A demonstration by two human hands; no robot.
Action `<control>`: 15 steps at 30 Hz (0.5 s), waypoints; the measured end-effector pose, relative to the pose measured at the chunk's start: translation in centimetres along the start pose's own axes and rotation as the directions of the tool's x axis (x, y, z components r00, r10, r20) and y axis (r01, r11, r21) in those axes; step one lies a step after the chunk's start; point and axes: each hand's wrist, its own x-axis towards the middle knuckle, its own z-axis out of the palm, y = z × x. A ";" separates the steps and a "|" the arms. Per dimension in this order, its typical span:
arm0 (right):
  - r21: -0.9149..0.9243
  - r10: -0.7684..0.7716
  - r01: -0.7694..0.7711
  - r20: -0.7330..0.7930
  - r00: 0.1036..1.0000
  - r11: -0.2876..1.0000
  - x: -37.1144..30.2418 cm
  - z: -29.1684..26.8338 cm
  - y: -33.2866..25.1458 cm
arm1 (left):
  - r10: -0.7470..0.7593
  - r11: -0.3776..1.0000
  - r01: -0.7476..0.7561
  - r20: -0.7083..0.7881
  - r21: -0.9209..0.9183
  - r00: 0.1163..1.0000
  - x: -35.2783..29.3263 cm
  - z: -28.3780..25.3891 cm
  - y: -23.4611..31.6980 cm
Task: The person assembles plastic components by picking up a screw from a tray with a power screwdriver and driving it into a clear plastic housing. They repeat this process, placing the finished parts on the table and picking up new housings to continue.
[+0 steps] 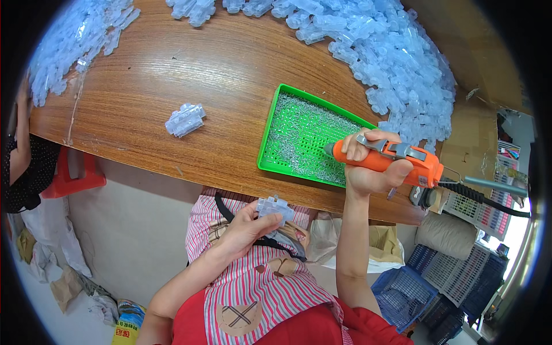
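Note:
My left hand [246, 230] is closed on a clear plastic part [275, 208], held over my lap just off the table's front edge. An orange electric screwdriver [391, 164] lies in my right hand [371, 175], my fingers wrapped round its body and its grey nose turned to the left. Below that nose is a green tray [262, 150] with a perforated floor, strewn with many small silvery screws [287, 156]. On the table to the left of the tray sits a small cluster of clear plastic parts [186, 120], apart from both hands.
Large heaps of clear plastic parts cover the table's far right [397, 69] and far left [80, 43]. A black coiled cable [477, 194] runs right from the screwdriver. Blue baskets [405, 290] stand at lower right. Another person's arm [22, 129] and a red stool [75, 175] are at left.

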 end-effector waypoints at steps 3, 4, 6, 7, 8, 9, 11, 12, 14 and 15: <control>0.063 0.000 -0.001 0.021 1.000 0.998 -0.1 0.5 -0.1 | 0.001 1.000 -0.001 0.034 -0.004 0.999 0.0 0.2 0.0; 0.097 -0.003 -0.002 0.049 0.999 0.995 -0.1 0.7 0.0 | 0.011 1.000 -0.011 0.033 0.007 0.999 0.1 0.1 -0.1; 0.133 0.000 -0.009 0.072 0.997 0.991 -0.3 1.2 0.2 | 0.020 1.000 -0.021 0.032 0.017 0.999 0.3 0.1 -0.3; 0.132 0.000 -0.010 0.072 0.997 0.991 -0.3 1.2 0.2 | 0.030 0.998 -0.031 0.028 0.053 0.999 0.3 0.1 -0.3; 0.143 0.002 -0.014 0.084 0.996 0.990 -0.3 1.3 0.3 | 0.040 0.995 -0.042 0.024 0.088 0.999 0.3 0.1 -0.4; 0.156 0.004 -0.019 0.097 0.995 0.988 -0.3 1.4 0.4 | 0.041 0.995 -0.043 0.022 0.087 0.999 0.3 0.1 -0.6; 0.172 -0.001 -0.018 0.109 0.994 0.985 -0.2 1.6 0.5 | 0.128 0.986 -0.128 0.012 0.108 0.992 0.6 0.2 -1.1; 0.187 -0.009 -0.014 0.119 0.993 0.982 0.0 1.7 0.6 | 0.130 0.986 -0.130 0.012 0.107 0.991 0.7 0.3 -1.2; 0.148 0.007 -0.022 0.104 0.995 0.989 0.0 2.1 0.6 | 0.196 0.975 -0.195 -0.007 0.103 0.981 1.0 0.4 -1.4; 0.107 0.022 -0.031 0.085 0.996 0.994 0.0 2.3 0.6 | 0.197 0.975 -0.195 -0.007 0.103 0.980 1.0 0.5 -1.4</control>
